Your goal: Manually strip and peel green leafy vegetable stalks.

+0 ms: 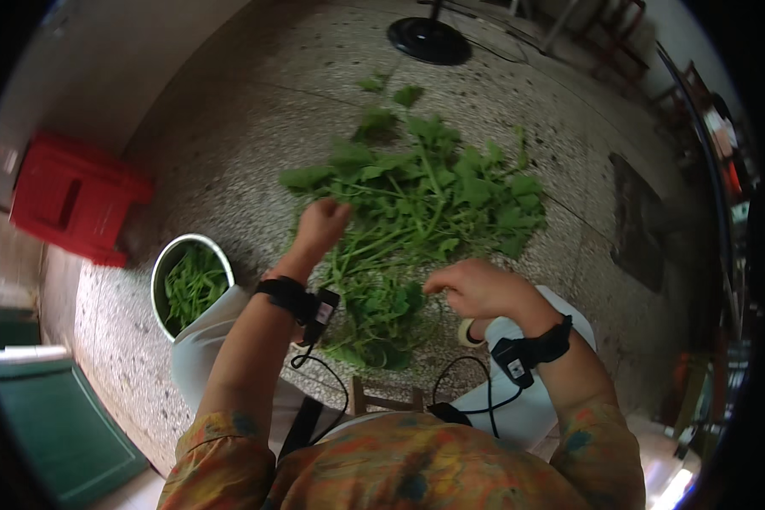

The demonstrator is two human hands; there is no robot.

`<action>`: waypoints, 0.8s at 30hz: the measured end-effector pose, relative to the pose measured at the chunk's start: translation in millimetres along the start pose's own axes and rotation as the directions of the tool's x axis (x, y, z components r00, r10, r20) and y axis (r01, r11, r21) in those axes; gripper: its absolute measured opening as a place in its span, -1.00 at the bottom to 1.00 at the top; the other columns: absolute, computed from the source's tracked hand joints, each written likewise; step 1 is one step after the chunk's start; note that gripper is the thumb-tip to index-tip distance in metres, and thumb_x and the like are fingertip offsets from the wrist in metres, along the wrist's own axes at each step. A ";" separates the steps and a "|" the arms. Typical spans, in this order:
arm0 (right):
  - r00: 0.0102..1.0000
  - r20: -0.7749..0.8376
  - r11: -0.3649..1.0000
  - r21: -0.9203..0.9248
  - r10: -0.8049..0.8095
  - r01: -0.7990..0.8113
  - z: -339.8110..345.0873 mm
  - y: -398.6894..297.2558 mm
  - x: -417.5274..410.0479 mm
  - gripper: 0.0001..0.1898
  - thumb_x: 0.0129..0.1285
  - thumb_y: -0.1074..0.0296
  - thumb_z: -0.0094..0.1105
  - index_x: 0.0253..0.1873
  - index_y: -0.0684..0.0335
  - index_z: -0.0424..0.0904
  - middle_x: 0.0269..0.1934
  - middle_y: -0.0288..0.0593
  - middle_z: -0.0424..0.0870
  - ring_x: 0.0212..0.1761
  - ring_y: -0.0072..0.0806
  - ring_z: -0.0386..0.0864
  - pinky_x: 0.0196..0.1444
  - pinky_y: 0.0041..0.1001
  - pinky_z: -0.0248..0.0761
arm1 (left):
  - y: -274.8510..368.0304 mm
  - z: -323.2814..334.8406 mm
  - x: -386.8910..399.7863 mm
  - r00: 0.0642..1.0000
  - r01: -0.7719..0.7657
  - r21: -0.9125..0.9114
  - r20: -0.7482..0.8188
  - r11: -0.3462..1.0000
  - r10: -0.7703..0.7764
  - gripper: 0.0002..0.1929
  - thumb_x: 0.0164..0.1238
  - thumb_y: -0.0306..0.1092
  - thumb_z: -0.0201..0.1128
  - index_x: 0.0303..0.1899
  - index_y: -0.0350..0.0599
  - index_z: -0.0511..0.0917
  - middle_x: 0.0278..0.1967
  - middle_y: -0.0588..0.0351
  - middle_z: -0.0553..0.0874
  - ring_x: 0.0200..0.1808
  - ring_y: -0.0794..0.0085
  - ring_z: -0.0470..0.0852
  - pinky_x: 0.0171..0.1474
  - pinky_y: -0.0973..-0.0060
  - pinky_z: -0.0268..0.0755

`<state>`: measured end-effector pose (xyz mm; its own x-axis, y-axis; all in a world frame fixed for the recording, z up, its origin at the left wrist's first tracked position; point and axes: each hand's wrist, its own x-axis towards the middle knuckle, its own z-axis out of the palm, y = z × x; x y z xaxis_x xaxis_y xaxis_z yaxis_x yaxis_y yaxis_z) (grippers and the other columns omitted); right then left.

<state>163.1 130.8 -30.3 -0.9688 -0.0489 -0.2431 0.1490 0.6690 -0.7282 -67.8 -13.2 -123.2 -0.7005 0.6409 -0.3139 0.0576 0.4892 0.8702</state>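
Note:
A wide heap of leafy green squash-like vines (pixel 414 197) lies on the speckled floor before me. My left hand (pixel 322 224) is curled over the left edge of the heap; whether a stem is inside the fingers is hidden. At the near right side of the heap, my right hand (pixel 478 288) is bent with its fingers pointing left, and I cannot tell if a thin piece is pinched there. Between my feet sits a smaller pile of loose leaves and tendrils (pixel 386 319). To the left, a round metal pot (pixel 158 296) contains cut green stems and leaves (pixel 194 287).
A red plastic stool (pixel 76 197) is at the left by the wall. Beyond the vines stands a black round base (pixel 428 39) with a cable. A dark flat mat (pixel 634 220) lies at right. The pot is close to my left knee. Cables hang from both wrist straps.

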 end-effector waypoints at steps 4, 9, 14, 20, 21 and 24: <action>0.974 0.203 0.983 -0.169 0.105 -0.071 -7.5 -7.3 -23.2 -0.77 -0.01 0.44 0.06 -0.19 0.20 0.52 -0.31 -0.13 0.60 -0.24 -0.21 0.52 -0.19 -0.25 0.34 | -25.0 28.7 21.8 0.976 0.218 -0.138 0.035 0.966 -0.215 -0.75 0.24 -0.22 0.04 -0.27 -0.26 0.46 -0.48 0.14 0.55 -0.54 0.51 0.50 -0.52 0.51 0.34; 0.981 0.154 0.984 -0.150 0.121 -0.098 -27.0 -12.1 -46.5 -0.63 -0.08 0.18 0.25 -0.14 0.17 0.48 -0.38 -0.19 0.54 -0.20 -0.26 0.47 -0.12 -0.33 0.28 | -90.9 77.7 33.6 0.913 0.394 -0.098 0.159 0.914 -0.377 -0.82 0.14 -0.35 0.08 -0.31 -0.29 0.49 -0.60 0.09 0.51 -0.58 0.45 0.48 -0.59 0.41 0.30; 0.985 -0.125 0.971 -0.190 0.119 -0.142 -40.3 -5.8 -60.6 -0.68 -0.03 0.15 0.20 -0.24 0.20 0.41 -0.42 -0.19 0.47 -0.24 -0.26 0.45 -0.22 -0.27 0.26 | -111.3 140.2 41.8 0.951 -0.042 0.500 0.285 0.865 -0.119 -0.69 0.12 -0.30 0.08 -0.14 -0.29 0.48 -0.38 -0.18 0.61 -0.41 0.10 0.59 -0.35 0.24 0.42; 0.970 -0.050 0.956 -0.165 0.239 -0.244 -46.6 4.4 -60.4 -0.65 0.03 0.20 0.17 -0.10 0.22 0.40 -0.31 -0.14 0.48 -0.16 -0.22 0.40 -0.08 -0.34 0.26 | -92.6 204.0 58.4 0.925 -0.142 0.557 0.369 0.818 -0.091 -0.58 0.22 -0.16 0.03 0.03 -0.24 0.37 -0.09 -0.21 0.51 -0.09 -0.02 0.50 -0.07 0.21 0.36; 0.966 -0.052 0.952 -0.161 0.255 -0.260 -46.5 5.1 -61.9 -0.65 0.03 0.21 0.17 -0.10 0.22 0.40 -0.31 -0.14 0.48 -0.16 -0.23 0.40 -0.08 -0.34 0.26 | -88.2 208.0 59.1 0.914 -0.083 0.593 0.365 0.801 -0.176 -0.60 0.22 -0.16 0.01 0.00 -0.23 0.38 -0.13 -0.18 0.54 -0.12 -0.01 0.51 -0.10 0.20 0.37; 0.971 -0.077 0.961 -0.141 0.228 -0.237 -45.5 8.3 -63.4 -0.65 0.02 0.22 0.17 -0.10 0.23 0.40 -0.33 -0.15 0.48 -0.17 -0.25 0.41 -0.08 -0.35 0.26 | -72.5 209.9 64.9 0.875 -0.086 0.661 0.408 0.745 -0.261 -0.65 0.24 -0.15 -0.01 -0.09 -0.22 0.41 -0.19 -0.15 0.57 -0.18 -0.01 0.53 -0.15 0.19 0.39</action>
<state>216.7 173.1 8.2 -0.9216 0.1625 -0.3525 0.3450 0.7592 -0.5519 31.9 117.0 -286.3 -0.3379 0.6744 -0.6565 0.5732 0.7007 0.4248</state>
